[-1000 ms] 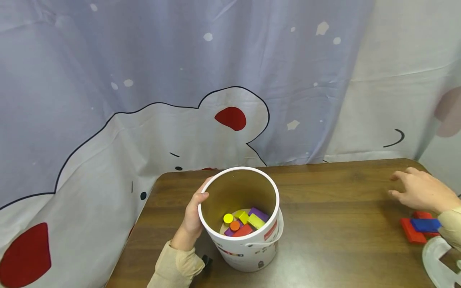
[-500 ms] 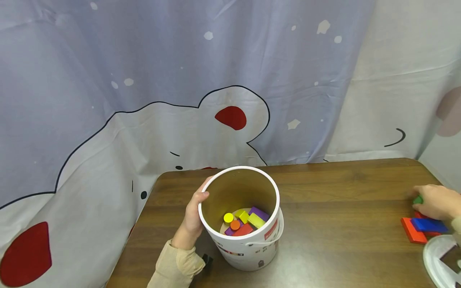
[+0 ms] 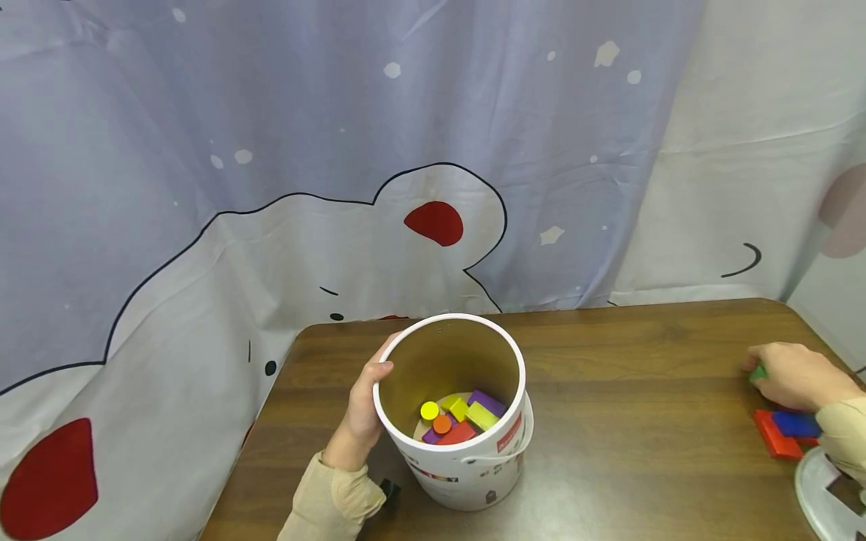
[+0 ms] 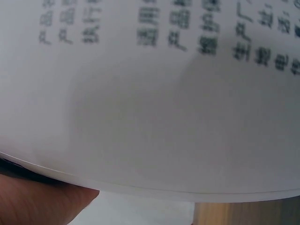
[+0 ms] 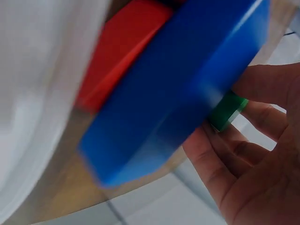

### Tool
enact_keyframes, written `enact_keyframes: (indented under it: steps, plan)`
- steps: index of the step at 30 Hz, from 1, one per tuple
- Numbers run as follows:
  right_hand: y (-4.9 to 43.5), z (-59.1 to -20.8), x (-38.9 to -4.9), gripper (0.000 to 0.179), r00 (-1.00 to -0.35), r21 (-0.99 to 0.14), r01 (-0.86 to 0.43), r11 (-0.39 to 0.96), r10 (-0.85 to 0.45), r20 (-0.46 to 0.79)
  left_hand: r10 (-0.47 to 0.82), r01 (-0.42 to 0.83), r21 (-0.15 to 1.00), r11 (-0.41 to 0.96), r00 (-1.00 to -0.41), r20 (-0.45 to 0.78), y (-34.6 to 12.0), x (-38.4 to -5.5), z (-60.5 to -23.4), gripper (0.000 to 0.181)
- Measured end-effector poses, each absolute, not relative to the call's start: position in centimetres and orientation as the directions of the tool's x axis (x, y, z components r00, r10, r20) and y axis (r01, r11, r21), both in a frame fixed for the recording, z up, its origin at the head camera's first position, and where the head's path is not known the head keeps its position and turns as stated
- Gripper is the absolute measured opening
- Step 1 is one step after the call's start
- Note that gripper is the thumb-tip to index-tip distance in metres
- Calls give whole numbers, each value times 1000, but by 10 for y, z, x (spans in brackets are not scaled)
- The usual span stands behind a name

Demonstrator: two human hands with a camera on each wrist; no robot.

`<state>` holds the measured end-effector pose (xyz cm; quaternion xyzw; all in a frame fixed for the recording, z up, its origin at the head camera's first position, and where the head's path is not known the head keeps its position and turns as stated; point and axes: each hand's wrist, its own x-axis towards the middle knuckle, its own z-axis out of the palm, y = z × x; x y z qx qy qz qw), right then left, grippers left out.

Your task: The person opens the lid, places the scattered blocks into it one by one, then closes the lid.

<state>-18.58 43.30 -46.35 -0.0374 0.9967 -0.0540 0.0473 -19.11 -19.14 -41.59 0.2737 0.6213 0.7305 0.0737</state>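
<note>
My left hand [image 3: 361, 402] grips a white bucket [image 3: 467, 481] by its left side, the thumb hooked over the rim. Inside the bucket lie several toy blocks in yellow, purple, red and orange. The left wrist view is filled by the bucket's printed wall [image 4: 140, 117]. Over at the right, my right hand [image 3: 801, 373] pinches a small green block [image 3: 758, 373], whose end shows between thumb and fingers in the right wrist view [image 5: 227, 111]. Just below that hand, a blue block [image 3: 794, 424] lies across red blocks [image 3: 776, 437].
A white round lid [image 3: 814, 485] with cut-out holes lies at the right edge of the wooden table [image 3: 622, 421]. The bucket's handle [image 3: 528, 428] hangs down its right side. A printed curtain [image 3: 304, 255] stands behind the table.
My right hand has come down from its spread pose above the blocks, taken hold of the green block, then shifted slightly left with it. My left hand and the bucket stay put.
</note>
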Motion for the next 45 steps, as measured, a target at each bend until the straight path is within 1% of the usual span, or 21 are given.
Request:
enact_keyframes:
  steps: [4,7,12,15,19,25,28,30,34,41,45]
  plan:
    - [414,-458,-187,24,-991,-131,-118,984,-125,-51,433,207,957,-204,-857,278,-191,-192,-417,59]
    - [394,-451,-186,22,-986,-156,-162,974,-165,-3,432,201,956,-212,-858,276,-191,-192,-419,60]
    - [352,-433,-185,22,-955,-178,-280,943,-256,148,448,237,946,-221,-837,314,-191,-190,-415,58]
    - [326,-418,-184,22,-922,-188,-354,916,-307,237,456,244,943,-224,-829,323,-191,-189,-413,57]
    - [293,-398,-179,24,-871,-188,-430,883,-351,343,455,235,946,-224,-833,315,-189,-188,-411,57]
    - [246,-366,-173,26,-800,-177,-518,837,-401,446,451,259,940,-222,-827,335,-191,-191,-415,57]
    - [223,-352,-170,28,-758,-191,-572,798,-424,495,456,270,936,-225,-820,346,-192,-192,-418,58]
    - [207,-343,-168,30,-726,-205,-613,763,-441,528,450,262,939,-224,-827,338,-192,-191,-416,57]
    - [179,-328,-165,31,-671,-230,-684,692,-474,570,436,253,945,-206,-841,320,-191,-189,-413,58]
    - [134,-313,-160,25,-646,-287,-736,613,-508,570,424,235,953,-191,-856,296,-189,-186,-408,57]
    - [112,-310,-158,23,-609,-274,-767,580,-526,593,426,235,952,-197,-854,299,-189,-187,-408,56]
